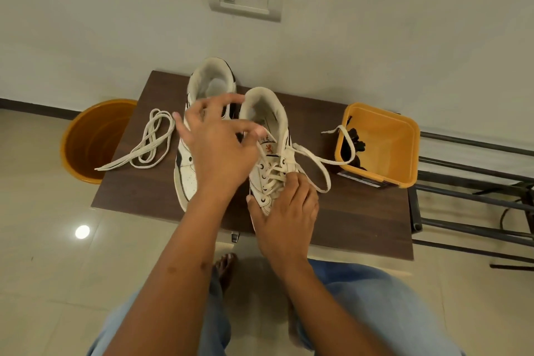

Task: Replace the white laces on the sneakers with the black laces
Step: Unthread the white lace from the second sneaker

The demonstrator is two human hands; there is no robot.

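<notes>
The right hand (284, 211) presses flat on the right sneaker (270, 141) on the table (361, 220), while the left hand (219, 147) pinches its white lace (318, 166); black laces (357, 143) lie in the tub (384, 150).

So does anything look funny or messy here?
Yes: one end of the white lace from the right sneaker is draped over the rim into the yellow tub, where the black laces sit.

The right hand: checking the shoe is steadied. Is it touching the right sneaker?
Touching. The head view shows the right hand lying on the right sneaker toe.
</notes>
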